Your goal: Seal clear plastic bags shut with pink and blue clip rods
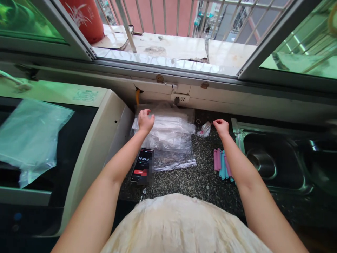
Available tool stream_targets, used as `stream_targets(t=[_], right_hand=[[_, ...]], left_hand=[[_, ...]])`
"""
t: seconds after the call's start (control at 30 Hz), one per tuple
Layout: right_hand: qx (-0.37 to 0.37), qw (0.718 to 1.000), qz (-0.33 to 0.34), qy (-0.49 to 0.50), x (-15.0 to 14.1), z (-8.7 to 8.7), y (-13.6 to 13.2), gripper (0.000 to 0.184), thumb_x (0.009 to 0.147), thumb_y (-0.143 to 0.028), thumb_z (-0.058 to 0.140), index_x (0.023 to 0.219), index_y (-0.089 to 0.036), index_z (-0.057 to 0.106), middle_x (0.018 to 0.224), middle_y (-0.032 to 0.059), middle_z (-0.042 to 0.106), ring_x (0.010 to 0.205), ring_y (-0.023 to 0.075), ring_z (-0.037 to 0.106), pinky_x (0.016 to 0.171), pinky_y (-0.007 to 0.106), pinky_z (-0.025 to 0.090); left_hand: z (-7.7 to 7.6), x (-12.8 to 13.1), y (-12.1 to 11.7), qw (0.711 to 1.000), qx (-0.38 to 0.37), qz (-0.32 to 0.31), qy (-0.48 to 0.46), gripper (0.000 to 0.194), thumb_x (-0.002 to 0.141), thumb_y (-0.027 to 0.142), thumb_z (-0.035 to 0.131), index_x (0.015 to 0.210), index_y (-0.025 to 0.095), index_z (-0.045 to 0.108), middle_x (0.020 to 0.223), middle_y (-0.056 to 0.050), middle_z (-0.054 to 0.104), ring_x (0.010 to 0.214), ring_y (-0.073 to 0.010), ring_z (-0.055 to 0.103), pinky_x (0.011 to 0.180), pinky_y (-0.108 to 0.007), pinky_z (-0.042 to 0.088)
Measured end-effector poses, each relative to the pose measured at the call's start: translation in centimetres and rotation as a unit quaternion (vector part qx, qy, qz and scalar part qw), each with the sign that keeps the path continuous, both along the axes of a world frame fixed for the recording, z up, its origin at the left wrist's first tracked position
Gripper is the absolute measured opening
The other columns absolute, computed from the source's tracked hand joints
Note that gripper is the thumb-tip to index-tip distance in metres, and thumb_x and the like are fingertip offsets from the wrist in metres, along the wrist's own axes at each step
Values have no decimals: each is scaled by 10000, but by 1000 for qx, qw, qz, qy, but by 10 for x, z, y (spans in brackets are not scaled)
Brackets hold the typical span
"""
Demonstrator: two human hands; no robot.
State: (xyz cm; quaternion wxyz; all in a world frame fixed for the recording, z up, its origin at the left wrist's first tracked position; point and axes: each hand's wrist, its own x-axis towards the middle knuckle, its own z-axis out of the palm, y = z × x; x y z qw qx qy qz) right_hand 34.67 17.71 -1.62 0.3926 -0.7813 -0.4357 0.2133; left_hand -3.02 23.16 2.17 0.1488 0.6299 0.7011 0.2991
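Note:
A stack of clear plastic bags (171,140) lies on the speckled dark counter (200,179) below the window. My left hand (145,120) hovers over the stack's far left corner, fingers curled loosely, and I see nothing in it. My right hand (220,126) is over the counter to the right of the stack, fingers bent in a pinch next to a small crumpled plastic packet (204,130). Whether the fingers touch the packet I cannot tell. Pink and teal sticks (222,165) lie in a bundle under my right forearm.
A phone (142,165) with a running timer lies at the stack's near left corner. A cooker hood or stove unit (79,140) with a plastic bag (31,137) on it stands at the left. A steel sink (273,161) is at the right. The open window (168,38) is ahead.

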Motion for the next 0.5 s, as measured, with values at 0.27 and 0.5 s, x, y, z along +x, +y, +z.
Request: stream_targets(t=[0.27,0.5], right_hand=[[-31,999,-15,-30,18,-20,-7,177,630,-299,550,654,-137,618,644,53,653,605,169,579,600,282,453],[-82,993,7,-83,33,-30,-1,155,648,-257,535,672,-147,642,664,67,665,630,189,593,616,294,457]], left_hand=[[-3,73,-18,986,16,-167,-2,177,739,223,503,896,161,554,909,-88,539,906,-213,494,846,-333,381],[-17,144,-43,952,-38,-300,53,161,778,236,471,815,169,613,864,-93,569,874,-203,511,792,-320,393]])
